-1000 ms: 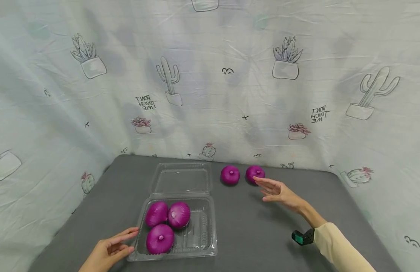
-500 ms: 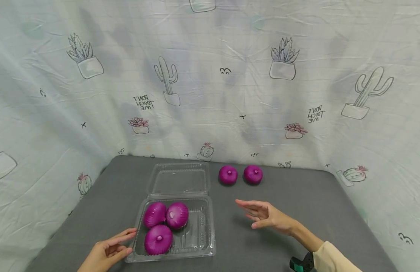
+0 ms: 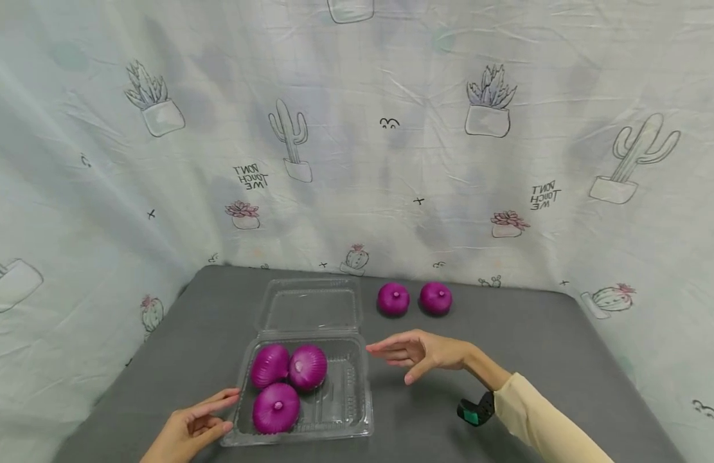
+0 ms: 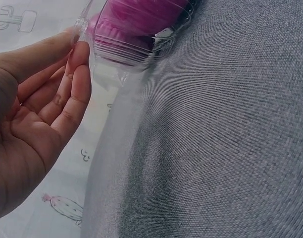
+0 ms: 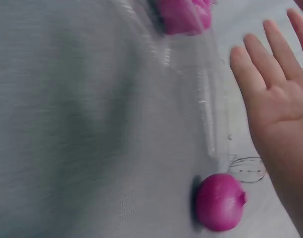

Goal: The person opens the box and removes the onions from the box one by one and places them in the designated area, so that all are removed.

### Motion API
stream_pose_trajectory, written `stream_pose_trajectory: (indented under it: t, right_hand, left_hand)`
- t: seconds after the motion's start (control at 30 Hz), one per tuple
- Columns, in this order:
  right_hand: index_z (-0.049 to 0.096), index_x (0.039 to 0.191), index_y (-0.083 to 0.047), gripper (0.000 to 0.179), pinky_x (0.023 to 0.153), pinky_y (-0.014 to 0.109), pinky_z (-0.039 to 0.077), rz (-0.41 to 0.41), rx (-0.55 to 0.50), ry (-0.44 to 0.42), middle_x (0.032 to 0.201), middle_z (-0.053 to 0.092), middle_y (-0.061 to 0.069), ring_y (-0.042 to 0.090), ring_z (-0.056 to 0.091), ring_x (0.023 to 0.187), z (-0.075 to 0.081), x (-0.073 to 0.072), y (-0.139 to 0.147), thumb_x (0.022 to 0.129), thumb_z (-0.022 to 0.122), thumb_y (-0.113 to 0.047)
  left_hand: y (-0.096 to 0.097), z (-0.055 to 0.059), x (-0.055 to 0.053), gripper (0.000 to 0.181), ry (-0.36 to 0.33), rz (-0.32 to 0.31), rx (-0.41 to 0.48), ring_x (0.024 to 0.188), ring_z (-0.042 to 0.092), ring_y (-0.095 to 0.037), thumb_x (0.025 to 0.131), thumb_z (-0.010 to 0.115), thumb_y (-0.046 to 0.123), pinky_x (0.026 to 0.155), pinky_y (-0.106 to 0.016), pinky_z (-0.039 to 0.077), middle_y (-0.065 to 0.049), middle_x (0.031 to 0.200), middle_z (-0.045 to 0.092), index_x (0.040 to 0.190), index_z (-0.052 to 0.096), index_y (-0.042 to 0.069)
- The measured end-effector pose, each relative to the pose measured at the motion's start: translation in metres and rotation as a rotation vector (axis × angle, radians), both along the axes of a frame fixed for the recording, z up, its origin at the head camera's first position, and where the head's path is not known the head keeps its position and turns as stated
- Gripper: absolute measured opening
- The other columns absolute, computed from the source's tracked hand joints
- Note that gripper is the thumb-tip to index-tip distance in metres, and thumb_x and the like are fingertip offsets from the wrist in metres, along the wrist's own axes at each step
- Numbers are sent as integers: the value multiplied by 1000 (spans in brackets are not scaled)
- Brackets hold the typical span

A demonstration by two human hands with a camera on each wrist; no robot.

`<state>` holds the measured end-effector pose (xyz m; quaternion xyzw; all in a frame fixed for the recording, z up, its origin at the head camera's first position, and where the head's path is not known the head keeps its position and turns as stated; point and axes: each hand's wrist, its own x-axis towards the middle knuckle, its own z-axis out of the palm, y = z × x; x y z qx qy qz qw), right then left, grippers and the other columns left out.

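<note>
On a gray table [image 3: 417, 427], a clear container [image 3: 345, 402] sits between the left hand [image 3: 184, 427], relaxed fingers touching its side, and the right hand [image 3: 434, 351], loose and empty; three purple onions [image 3: 277, 409] lie inside, nearer the left (two more onions [image 3: 394, 299] sit beyond the right)

The person's left hand [image 4: 45, 111] has its fingertips at the edge of a clear container [image 4: 119, 53], touching it, I think; purple onions [image 4: 144, 15] sit inside, grey cloth [image 4: 226, 129] beneath.
</note>
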<state>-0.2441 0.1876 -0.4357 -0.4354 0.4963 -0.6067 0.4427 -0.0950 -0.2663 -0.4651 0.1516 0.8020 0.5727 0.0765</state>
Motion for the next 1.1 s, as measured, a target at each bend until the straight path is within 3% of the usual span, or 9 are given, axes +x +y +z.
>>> stream_pose_trajectory:
  t: [0.13,0.37,0.53,0.73,0.87,1.0,1.1]
  right_hand:
    - [30,143,11,67,112,51,16,40,14,15,154,28,16,29,22,143,4,-21,-25,88,67,2]
    - [31,141,16,64,112,53,14,7,11,80,153,27,21,27,24,142,4,-45,-69,87,65,7]
    - [31,141,15,64,112,53,16,9,87,106,153,32,14,19,28,141,4,-56,-93,86,64,11]
    - [36,142,11,63,113,51,17,25,149,180,151,32,20,15,31,140,1,-58,-120,85,64,12]
    - [39,141,8,62,114,45,19,13,183,228,149,35,21,14,35,137,0,-55,-128,85,65,12]
    - [44,139,6,60,113,41,23,6,197,242,146,41,19,13,39,134,1,-52,-133,83,67,12]
    - [43,138,9,61,112,45,23,22,174,234,145,39,25,16,39,135,0,-50,-137,82,67,14]
  left_hand:
    - [0,0,0,41,-25,7,0,85,65,-8,94,59,4,69,-25,54,33,125,50,127,50,-18]
    - [4,3,-1,44,-57,13,-10,82,63,-8,93,62,8,69,-23,53,33,124,51,127,51,-18]
    - [6,4,-3,42,-78,19,12,79,62,-10,92,64,11,68,-24,52,24,127,55,130,56,-7]
    - [5,3,-1,37,-53,14,30,78,63,-12,92,64,10,67,-24,53,12,131,57,129,62,7]
    - [5,4,-1,37,-58,11,47,78,63,-12,92,63,9,67,-24,52,10,132,57,129,62,8]
    - [2,5,0,37,-79,27,49,77,62,-12,93,63,9,66,-25,51,12,131,57,130,61,5]
    - [0,4,2,39,-119,33,51,78,61,-11,93,63,10,67,-24,51,19,129,56,131,59,4]
